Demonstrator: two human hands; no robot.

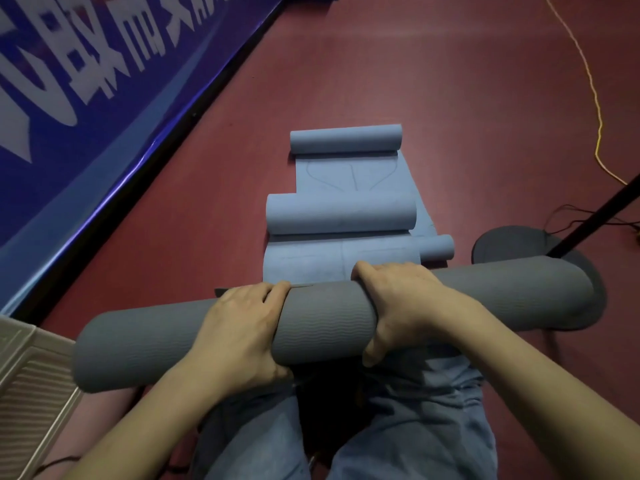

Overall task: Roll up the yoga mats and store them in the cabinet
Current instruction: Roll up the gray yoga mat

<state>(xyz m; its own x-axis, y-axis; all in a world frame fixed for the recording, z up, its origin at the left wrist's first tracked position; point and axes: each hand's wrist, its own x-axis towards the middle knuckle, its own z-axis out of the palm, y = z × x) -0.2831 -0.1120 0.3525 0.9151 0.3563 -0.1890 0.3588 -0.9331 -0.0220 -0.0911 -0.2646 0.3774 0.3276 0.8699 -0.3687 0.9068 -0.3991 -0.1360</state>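
- Head view, looking down: I've got a fully rolled grey yoga mat (329, 320) lying crosswise just above my knees, in blue jeans (415, 427).
- My left hand (242, 327) wraps over the roll left of its middle, fingers curled across the top and gripping it.
- My right hand (398, 299) grips it right of the middle, fingers hooked over the far side, thumb down on the near side.
- A thin loose edge of the grey mat peeks out on top, between the two hands.
- Past the roll, on the dark red floor (381, 81), there are blue mats: a far blue roll (346, 138) with a flat stretch unrolled toward me, a middle blue roll (341, 213) lying over that flat part, and a small blue roll (437, 249) poking out to the right.
- A dark round base (502, 245) sits on the floor at right, partly hidden behind the grey mat's end, with a black pole (595, 220) slanting up from it.
- Yellow cable (594, 91) snakes along the floor upper right.
- Blue banner (86, 81) with white lettering runs along the left; a pale ribbed panel (31, 393) sits bottom left, can't tell what it is.
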